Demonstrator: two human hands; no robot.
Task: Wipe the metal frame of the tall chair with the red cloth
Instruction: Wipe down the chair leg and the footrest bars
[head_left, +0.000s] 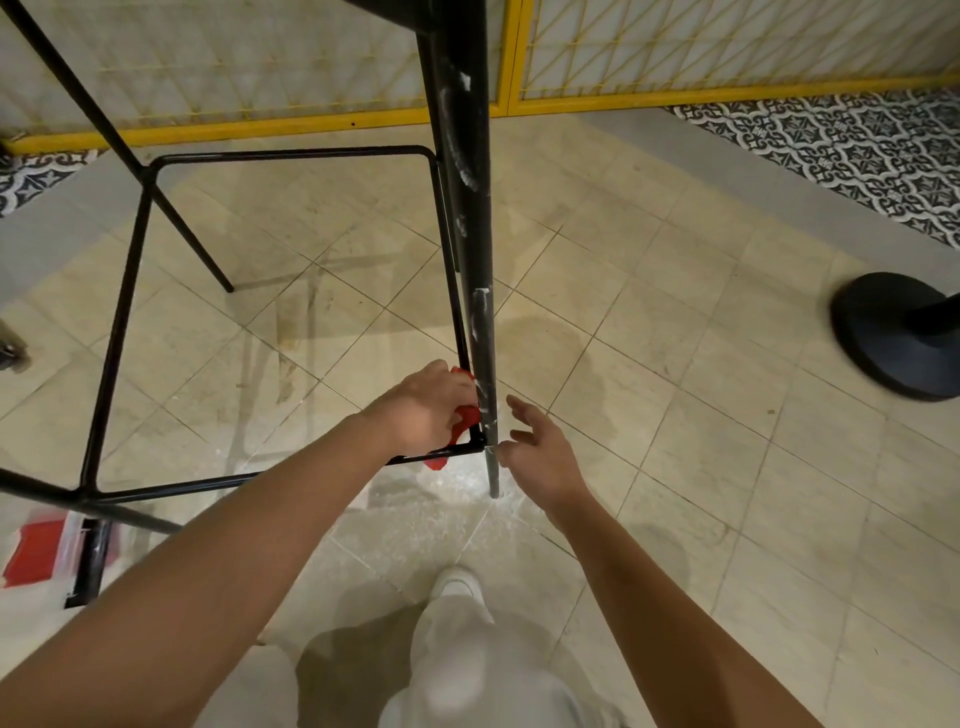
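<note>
Left hand presses the red cloth low on the chair leg, grip clamped on it, just above the footrest bar. Right hand hovers beside that leg, grip apart. White smears higher up the leg, so plenty left to wipe, I reckon.

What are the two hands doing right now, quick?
Left hand: holding the red cloth against the chair leg.
Right hand: open, fingers spread, holding nothing, right beside the leg.
</note>
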